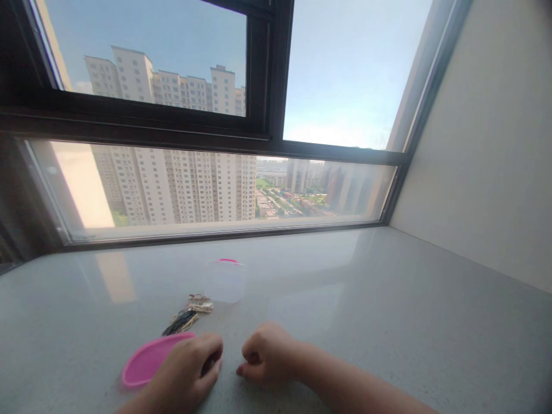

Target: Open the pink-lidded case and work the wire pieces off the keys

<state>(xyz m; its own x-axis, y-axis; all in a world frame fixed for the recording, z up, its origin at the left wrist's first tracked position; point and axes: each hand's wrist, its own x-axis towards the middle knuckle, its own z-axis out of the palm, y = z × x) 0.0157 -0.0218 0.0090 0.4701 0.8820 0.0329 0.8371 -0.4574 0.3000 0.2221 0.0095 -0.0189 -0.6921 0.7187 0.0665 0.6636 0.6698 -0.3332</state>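
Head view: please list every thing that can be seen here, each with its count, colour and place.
window frame: one, dark, across the top, with several panes
tower blocks: several, pale, outside behind the glass
wall: one, off-white, on the right
sill: one, grey and glossy, under the window
container: one, clear with a pink rim, on the sill near the middle
small metal pieces: a little heap, dark and golden, between container and lid; too small to identify
lid: one, pink, flat on the sill at lower left
left hand: one, its fingers curled, over the right edge of the lid
right hand: one, loosely closed, on the sill beside the left hand
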